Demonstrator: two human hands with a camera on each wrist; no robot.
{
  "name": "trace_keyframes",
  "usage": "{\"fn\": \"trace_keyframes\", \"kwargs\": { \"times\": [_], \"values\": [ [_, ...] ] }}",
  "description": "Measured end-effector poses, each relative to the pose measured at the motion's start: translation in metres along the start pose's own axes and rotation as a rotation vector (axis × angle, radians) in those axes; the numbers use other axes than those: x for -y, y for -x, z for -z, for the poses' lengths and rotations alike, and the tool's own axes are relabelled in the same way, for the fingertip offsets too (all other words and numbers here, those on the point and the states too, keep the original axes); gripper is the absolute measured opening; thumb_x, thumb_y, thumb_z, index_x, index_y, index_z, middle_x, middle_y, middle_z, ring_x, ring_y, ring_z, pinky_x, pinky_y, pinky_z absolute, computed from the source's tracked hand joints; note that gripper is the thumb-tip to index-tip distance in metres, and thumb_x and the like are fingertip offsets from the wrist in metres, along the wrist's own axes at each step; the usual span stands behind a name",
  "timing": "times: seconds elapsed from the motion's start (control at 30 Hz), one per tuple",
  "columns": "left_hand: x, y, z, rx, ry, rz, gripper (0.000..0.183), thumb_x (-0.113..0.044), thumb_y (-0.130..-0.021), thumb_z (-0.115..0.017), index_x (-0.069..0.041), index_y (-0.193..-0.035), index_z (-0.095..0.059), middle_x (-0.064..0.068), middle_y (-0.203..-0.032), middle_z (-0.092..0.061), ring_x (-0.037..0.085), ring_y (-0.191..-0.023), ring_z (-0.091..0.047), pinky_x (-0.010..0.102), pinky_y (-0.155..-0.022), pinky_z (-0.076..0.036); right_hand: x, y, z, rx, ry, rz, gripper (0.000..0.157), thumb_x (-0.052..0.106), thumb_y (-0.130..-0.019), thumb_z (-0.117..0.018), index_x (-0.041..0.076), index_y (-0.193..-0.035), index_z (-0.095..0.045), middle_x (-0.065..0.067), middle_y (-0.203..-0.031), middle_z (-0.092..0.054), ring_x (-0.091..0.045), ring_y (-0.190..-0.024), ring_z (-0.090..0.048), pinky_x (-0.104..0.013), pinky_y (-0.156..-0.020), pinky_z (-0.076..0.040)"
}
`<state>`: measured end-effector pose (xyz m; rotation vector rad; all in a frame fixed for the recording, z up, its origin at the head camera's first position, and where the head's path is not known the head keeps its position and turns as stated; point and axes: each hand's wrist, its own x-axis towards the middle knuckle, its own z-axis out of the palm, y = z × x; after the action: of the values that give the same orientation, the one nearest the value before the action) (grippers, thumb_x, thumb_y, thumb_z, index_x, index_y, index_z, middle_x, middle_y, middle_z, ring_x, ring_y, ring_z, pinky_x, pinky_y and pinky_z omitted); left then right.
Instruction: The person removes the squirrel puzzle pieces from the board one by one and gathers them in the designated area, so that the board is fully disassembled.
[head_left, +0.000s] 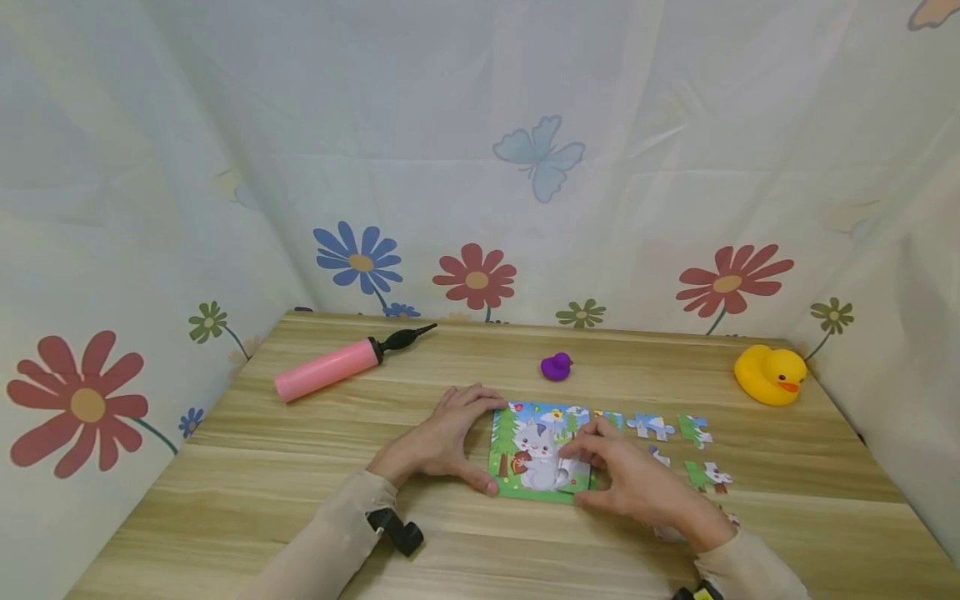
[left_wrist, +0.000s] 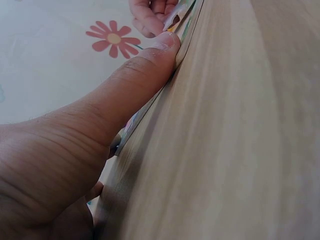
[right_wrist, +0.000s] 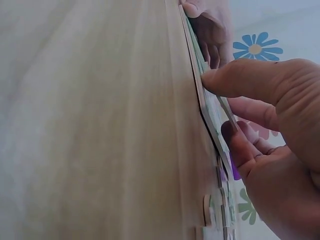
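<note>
A jigsaw puzzle board lies flat on the table, its picture a grey-and-white cartoon animal among trees. My left hand spans the board's left side, the thumb on the near corner and the fingertips at the far one. In the left wrist view the straight thumb presses against the board's edge. Over the board's right part, my right hand pinches a puzzle piece, which tilts up from the surface between thumb and fingers. My fingers cover much of that piece from above.
Several loose puzzle pieces lie right of the board, some partly under my right hand. A small purple duck sits behind the board, a yellow duck at the far right. A pink hand pump lies at the back left.
</note>
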<state>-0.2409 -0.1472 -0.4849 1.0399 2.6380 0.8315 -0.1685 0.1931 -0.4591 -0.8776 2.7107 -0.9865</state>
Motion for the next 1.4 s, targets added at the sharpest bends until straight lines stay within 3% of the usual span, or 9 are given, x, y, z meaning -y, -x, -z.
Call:
{"fn": "trace_keyframes", "kwargs": {
  "times": [0.23, 0.4, 0.7, 0.93, 1.13, 1.4],
  "values": [
    [0.000, 0.000, -0.001, -0.007, -0.010, -0.007, 0.120, -0.066, -0.072, -0.100, -0.020, -0.169, -0.046, 0.002, -0.174, -0.038, 0.033, -0.170, -0.020, 0.056, -0.141, 0.001, -0.005, 0.004, 0.005, -0.052, -0.058, 0.050, 0.045, 0.011, -0.091, -0.092, 0.016, -0.134, -0.077, -0.001, -0.122, -0.055, -0.020, -0.102, -0.056, -0.029, -0.083, -0.056],
    [0.000, 0.000, 0.000, -0.007, -0.006, -0.002, 0.120, -0.066, -0.072, -0.100, -0.020, -0.169, -0.046, 0.001, -0.174, -0.038, 0.032, -0.169, -0.020, 0.055, -0.141, 0.001, -0.004, 0.006, 0.020, -0.116, -0.034, 0.054, 0.046, 0.011, -0.092, -0.093, 0.016, -0.135, -0.077, 0.001, -0.130, -0.061, -0.016, -0.108, -0.060, -0.033, -0.089, -0.061],
    [0.000, 0.001, -0.001, -0.008, -0.015, -0.002, 0.120, -0.066, -0.072, -0.100, -0.021, -0.169, -0.046, 0.000, -0.173, -0.038, 0.031, -0.169, -0.021, 0.056, -0.141, 0.001, -0.001, 0.013, 0.047, -0.199, -0.009, 0.025, 0.065, 0.006, -0.087, -0.095, 0.013, -0.146, -0.068, 0.001, -0.125, -0.064, -0.016, -0.105, -0.062, -0.030, -0.095, -0.061],
    [0.000, 0.000, 0.000, -0.005, -0.017, 0.001, 0.121, -0.068, -0.072, -0.100, -0.022, -0.169, -0.045, 0.000, -0.173, -0.038, 0.031, -0.169, -0.021, 0.055, -0.141, 0.001, -0.001, 0.021, 0.064, -0.209, -0.049, 0.030, 0.060, 0.008, -0.087, -0.097, 0.012, -0.141, -0.070, 0.002, -0.120, -0.064, -0.015, -0.104, -0.064, -0.023, -0.096, -0.061],
    [0.000, -0.001, 0.000, 0.001, -0.016, 0.008, 0.122, -0.067, -0.072, -0.100, -0.022, -0.170, -0.044, -0.001, -0.175, -0.036, 0.029, -0.170, -0.019, 0.052, -0.141, 0.002, -0.002, 0.029, 0.070, -0.215, -0.014, 0.053, 0.059, 0.012, -0.088, -0.097, 0.016, -0.142, -0.072, 0.007, -0.118, -0.067, -0.014, -0.103, -0.065, -0.027, -0.095, -0.063],
    [0.000, 0.000, 0.000, -0.008, -0.006, -0.009, 0.120, -0.065, -0.072, -0.101, -0.019, -0.169, -0.046, 0.001, -0.173, -0.039, 0.033, -0.170, -0.020, 0.057, -0.141, 0.000, -0.003, 0.040, 0.066, -0.195, -0.018, -0.020, 0.062, 0.014, -0.086, -0.098, 0.006, -0.141, -0.070, 0.005, -0.110, -0.066, -0.019, -0.098, -0.064, -0.026, -0.087, -0.061]
  ]
}}
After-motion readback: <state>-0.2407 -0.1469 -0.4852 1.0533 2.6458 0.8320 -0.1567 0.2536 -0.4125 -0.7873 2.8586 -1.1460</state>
